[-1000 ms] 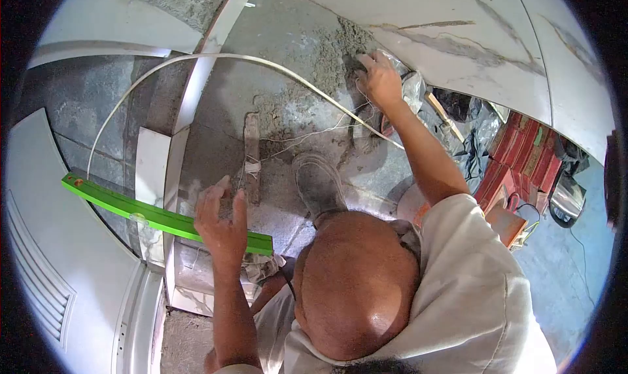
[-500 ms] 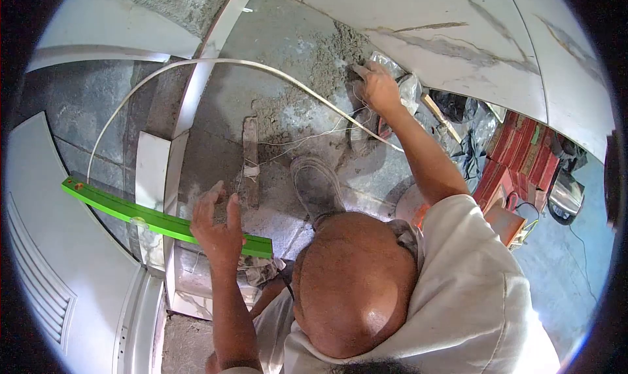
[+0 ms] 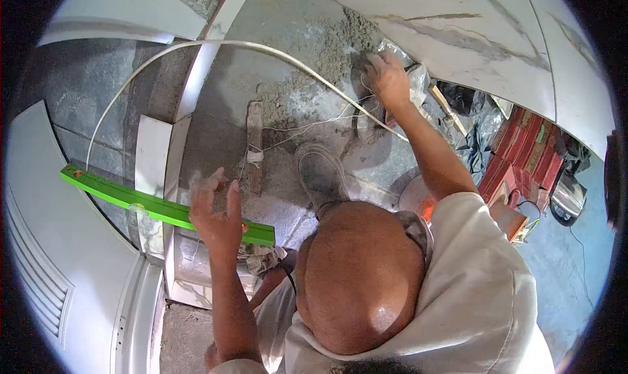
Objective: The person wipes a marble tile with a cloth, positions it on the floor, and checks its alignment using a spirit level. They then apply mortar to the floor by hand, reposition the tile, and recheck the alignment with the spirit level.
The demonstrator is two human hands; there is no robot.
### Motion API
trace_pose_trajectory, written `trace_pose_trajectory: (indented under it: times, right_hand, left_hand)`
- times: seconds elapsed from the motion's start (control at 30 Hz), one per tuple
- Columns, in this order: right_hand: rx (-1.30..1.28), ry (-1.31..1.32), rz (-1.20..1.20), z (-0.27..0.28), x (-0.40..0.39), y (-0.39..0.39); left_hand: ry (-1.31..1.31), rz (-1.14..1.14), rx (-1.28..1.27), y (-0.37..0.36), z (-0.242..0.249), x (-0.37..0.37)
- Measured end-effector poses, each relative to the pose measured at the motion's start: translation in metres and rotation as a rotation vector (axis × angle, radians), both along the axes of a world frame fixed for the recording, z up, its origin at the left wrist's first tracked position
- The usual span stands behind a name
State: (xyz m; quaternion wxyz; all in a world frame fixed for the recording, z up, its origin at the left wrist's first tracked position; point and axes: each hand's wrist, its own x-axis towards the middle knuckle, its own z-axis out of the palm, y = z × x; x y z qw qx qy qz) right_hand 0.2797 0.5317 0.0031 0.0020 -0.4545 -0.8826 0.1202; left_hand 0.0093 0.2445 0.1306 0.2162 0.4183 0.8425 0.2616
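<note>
My left hand is over a green spirit level, its fingers and thumb apart. The level lies slanting across the upright white tile edging. A thin string runs from a flat wooden stick on the floor towards my right hand. That hand is low over the floor beside the marbled wall tiles, fingers bent together, with a loop of string at the fingertips. The fingers appear closed on the string, though the grip is partly hidden. Another strand hangs from the stick near my left thumb.
A white hose arches over the cement floor. Plastic wrap, a wooden-handled tool and red boxes stand at the right. A bucket is beneath my right arm. A louvred white door panel is on the left. A person's head fills the lower middle.
The whole view has shifted slightly, floor things appearing higher. My right hand has moved a little to the right. My left hand stays over the level, fingers still apart.
</note>
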Motion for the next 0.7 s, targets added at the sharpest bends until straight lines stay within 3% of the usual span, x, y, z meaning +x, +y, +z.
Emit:
trace_pose_trajectory:
  times: [0.1,0.17,0.27,0.4,0.7]
  right_hand:
    - [-0.011,0.062,0.003,0.009,-0.001,-0.036]
    - [-0.079,0.194,0.303,-0.004,0.018,-0.070]
    - [-0.196,-0.017,0.242,0.007,0.023,-0.118]
    - [-0.256,-0.050,0.130,-0.001,0.035,-0.134]
    - [-0.217,-0.101,0.216,-0.009,0.038,-0.130]
  left_hand:
    - [-0.023,0.011,-0.007,-0.001,-0.001,0.001]
    - [-0.039,0.005,-0.011,-0.002,-0.002,0.003]
    - [-0.056,0.026,-0.005,0.000,-0.005,0.004]
    - [-0.046,0.018,-0.004,0.001,-0.006,0.004]
    - [-0.044,0.006,0.020,0.002,-0.006,0.002]
